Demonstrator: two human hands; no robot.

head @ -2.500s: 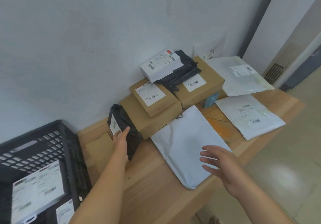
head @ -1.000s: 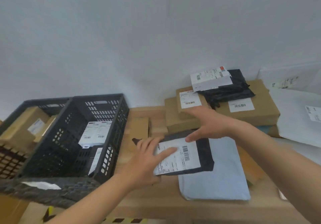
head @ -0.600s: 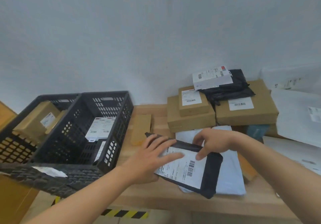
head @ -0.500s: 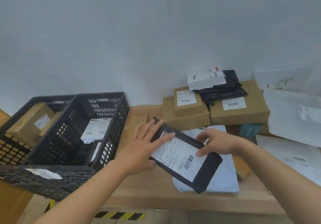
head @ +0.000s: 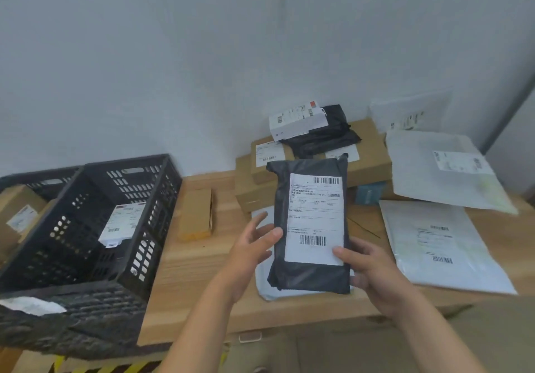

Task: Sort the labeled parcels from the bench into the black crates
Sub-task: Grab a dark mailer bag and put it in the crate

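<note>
I hold a black poly parcel (head: 307, 274) with a large white barcode label upright above the wooden bench (head: 191, 268). My left hand (head: 252, 249) grips its left edge, thumb on the front. My right hand (head: 367, 268) grips its lower right side, thumb on the label. A black crate (head: 121, 259) stands at the left with labeled parcels inside. A second black crate (head: 31, 175) with cardboard boxes sits behind it.
Stacked cardboard boxes (head: 254, 190), a white box (head: 298, 120) on a black bag, and white mailers (head: 440, 242) (head: 434, 167) crowd the bench's back and right. A small brown box (head: 197, 213) lies by the crate. A pale mailer (head: 278, 288) lies under the held parcel.
The black parcel has come off the bench and turned from tilted to upright, label facing me. Both hands shifted to grip its lower sides.
</note>
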